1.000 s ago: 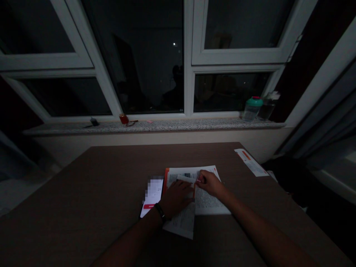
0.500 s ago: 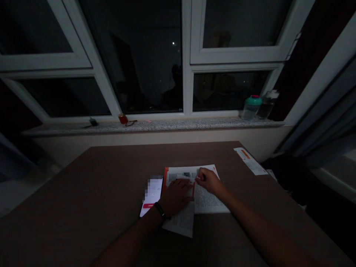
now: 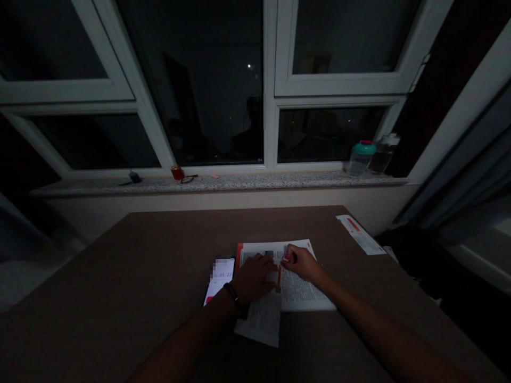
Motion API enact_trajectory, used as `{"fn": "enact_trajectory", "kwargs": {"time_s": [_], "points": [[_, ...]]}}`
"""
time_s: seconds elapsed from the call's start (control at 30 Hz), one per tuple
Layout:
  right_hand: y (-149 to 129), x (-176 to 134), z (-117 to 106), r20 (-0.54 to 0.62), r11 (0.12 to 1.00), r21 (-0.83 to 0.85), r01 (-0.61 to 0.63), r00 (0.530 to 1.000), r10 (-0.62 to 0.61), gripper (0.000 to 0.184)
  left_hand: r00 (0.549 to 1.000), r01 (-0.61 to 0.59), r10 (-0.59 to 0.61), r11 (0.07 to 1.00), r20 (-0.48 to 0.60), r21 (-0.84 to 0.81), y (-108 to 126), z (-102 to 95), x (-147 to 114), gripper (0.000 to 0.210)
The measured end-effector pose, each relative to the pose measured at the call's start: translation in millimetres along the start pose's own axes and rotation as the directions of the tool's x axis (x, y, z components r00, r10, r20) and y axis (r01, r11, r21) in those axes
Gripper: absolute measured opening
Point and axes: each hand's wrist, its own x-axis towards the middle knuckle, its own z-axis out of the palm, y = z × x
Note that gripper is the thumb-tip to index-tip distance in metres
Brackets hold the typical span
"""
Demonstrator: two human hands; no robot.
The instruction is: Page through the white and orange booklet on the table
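My left hand (image 3: 256,274), with a dark band on its wrist, lies fingers outstretched on a loose sheet of paper (image 3: 261,322). That sheet rests over a printed booklet (image 3: 305,292) with an orange edge, and its right side has an orange strip (image 3: 279,276). Beside that strip, my right hand (image 3: 298,261) is closed in a pinch above the printed page. A small pale bit shows at its fingertips, too dim to name. Just left of the booklet is a lit phone (image 3: 221,275) showing running digits, partly covered by my left forearm.
A paper strip with an orange block (image 3: 361,235) lies at the right edge of the brown table (image 3: 159,255). On the granite windowsill (image 3: 255,182) stand a teal-lidded bottle (image 3: 361,158), a clear bottle (image 3: 384,154) and a small red jar (image 3: 178,173). Dark windows rise behind.
The whole view has shifted slightly, with things sitting a little lower. The phone's digits have advanced. Both hands stay at nearly the same spots on the paper.
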Motion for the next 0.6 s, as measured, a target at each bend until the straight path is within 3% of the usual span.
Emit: {"fn": "enact_trajectory", "kwargs": {"time_s": [0.2,0.37,0.6], "points": [[-4,-4,-2,0.040,1.000,0.005,0.010,0.999,-0.010,0.020,0.997,0.013,-0.014,1.000,-0.080,-0.014,1,9.0,-4,0.035],[-6,-8,-1,0.120,0.991,-0.030,0.128,0.985,-0.123,0.024,0.995,0.027,-0.029,0.999,-0.097,-0.025,4,12.8,-7,0.037],[4,0,0,-0.098,0.990,-0.139,0.005,0.995,-0.019,0.018,0.998,0.005,-0.008,0.999,-0.067,-0.045,5,9.1,-12,0.041]]}}
